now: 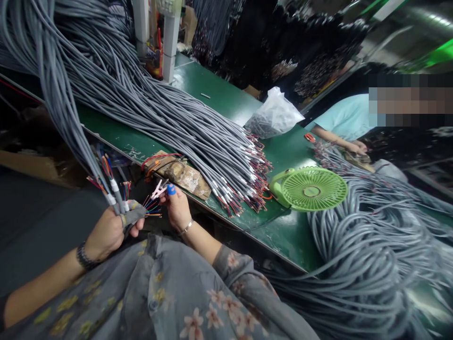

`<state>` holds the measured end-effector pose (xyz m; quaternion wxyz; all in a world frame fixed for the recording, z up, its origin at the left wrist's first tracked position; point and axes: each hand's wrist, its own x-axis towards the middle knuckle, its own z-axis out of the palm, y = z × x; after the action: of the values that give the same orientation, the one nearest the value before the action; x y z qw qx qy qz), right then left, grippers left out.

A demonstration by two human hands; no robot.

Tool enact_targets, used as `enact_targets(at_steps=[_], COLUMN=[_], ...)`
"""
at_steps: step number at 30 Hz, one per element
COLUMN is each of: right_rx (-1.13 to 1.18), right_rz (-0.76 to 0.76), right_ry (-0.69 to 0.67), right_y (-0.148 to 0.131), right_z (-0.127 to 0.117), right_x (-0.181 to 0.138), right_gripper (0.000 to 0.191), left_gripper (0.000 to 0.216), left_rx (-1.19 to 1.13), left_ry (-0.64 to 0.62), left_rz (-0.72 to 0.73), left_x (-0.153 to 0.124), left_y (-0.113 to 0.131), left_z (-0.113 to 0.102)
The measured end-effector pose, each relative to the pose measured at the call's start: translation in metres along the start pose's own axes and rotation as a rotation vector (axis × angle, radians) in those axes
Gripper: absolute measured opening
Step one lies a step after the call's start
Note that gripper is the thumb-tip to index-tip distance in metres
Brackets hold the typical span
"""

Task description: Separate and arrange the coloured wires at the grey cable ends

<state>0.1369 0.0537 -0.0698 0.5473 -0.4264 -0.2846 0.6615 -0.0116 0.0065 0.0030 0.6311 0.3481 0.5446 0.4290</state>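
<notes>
My left hand is closed round several grey cables. Their stripped ends fan out in thin coloured wires, and white bands sit just below some of the ends. Grey wrapping covers some fingers of this hand. Close by on the right, my right hand pinches a small pale pink tool with crossed arms like a clip or snips; its exact kind is unclear. The tool is just above the coloured wires, and I cannot tell whether it touches them. Blue tape wraps one fingertip of the right hand.
A thick bundle of grey cables lies across the green table. Near its edge sits a worn board. Further right are a green fan, a plastic bag and coiled cables. A co-worker's hand works opposite.
</notes>
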Motion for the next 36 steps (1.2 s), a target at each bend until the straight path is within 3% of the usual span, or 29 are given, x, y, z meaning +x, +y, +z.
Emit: enact_targets(at_steps=[4,7,13,21,27,32,36], right_rx=[0.085,0.16,0.204,0.2,0.179,0.137,-0.039], right_rz=[0.192,0.278,0.274,0.337,0.274,0.197,0.042], right_ry=[-0.155,-0.143,-0.066,-0.166,-0.146,-0.139,-0.026], right_y=[-0.006,-0.011,-0.011,-0.018,-0.02,-0.015,-0.008], right_z=[0.005,0.01,0.014,0.009,0.006,0.005,0.001], right_x=[0.003,0.004,0.004,0.002,0.0,-0.003,-0.001], right_gripper=[0.054,0.046,0.044,0.053,0.032,0.038,0.045], left_gripper=[0.027,0.023,0.024,0.027,0.028,0.027,0.028], left_rx=[-0.002,-0.003,0.023,0.039,0.024,0.03,0.025], left_ry=[-0.018,-0.016,-0.016,-0.03,0.065,0.123,0.134], left_rz=[0.005,-0.002,-0.004,0.056,0.123,0.141,0.152], left_x=[0.003,0.005,0.009,-0.001,-0.007,-0.001,0.002], left_y=[0.0,-0.001,-0.004,-0.013,-0.011,-0.014,-0.016], left_z=[0.001,0.003,0.004,-0.007,-0.003,0.006,0.01])
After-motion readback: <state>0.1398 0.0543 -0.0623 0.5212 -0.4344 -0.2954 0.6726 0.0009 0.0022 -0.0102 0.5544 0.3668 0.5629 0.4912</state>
